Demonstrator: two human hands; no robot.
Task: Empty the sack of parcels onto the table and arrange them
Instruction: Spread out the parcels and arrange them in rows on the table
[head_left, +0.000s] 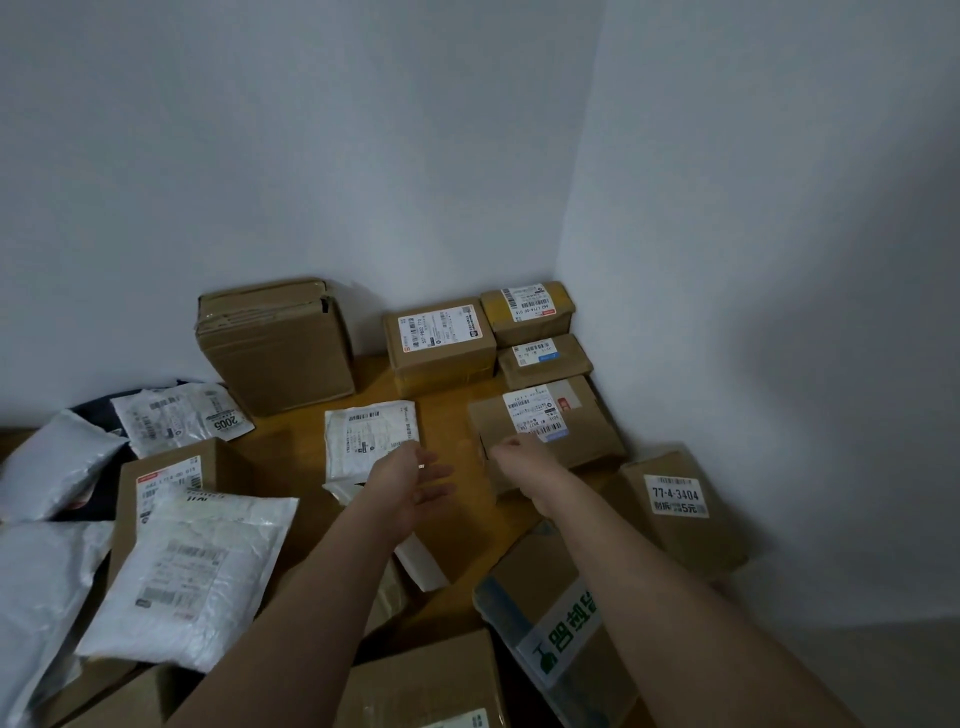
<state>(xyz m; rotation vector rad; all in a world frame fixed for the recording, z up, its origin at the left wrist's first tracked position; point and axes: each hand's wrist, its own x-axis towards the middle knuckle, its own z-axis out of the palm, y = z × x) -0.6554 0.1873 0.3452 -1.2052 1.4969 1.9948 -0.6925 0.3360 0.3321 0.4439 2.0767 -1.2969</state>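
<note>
Two hands: both are reaching out over the middle of the table (447, 597).
Left hand (410, 480): fingers are hanging straight and relaxed, holding nothing, hovering just over the near end of a flat white mailer (371, 439).
Right hand (522, 460): fingers are curling onto the near edge of a labelled brown box (550, 431); whether they are gripping it I cannot tell.
Far right corner: four brown boxes are sitting close together, among them a yellow-taped box (527, 314).
Left edge: white bags (192, 577) are lying over cardboard boxes.
Sack: not identifiable.
</note>
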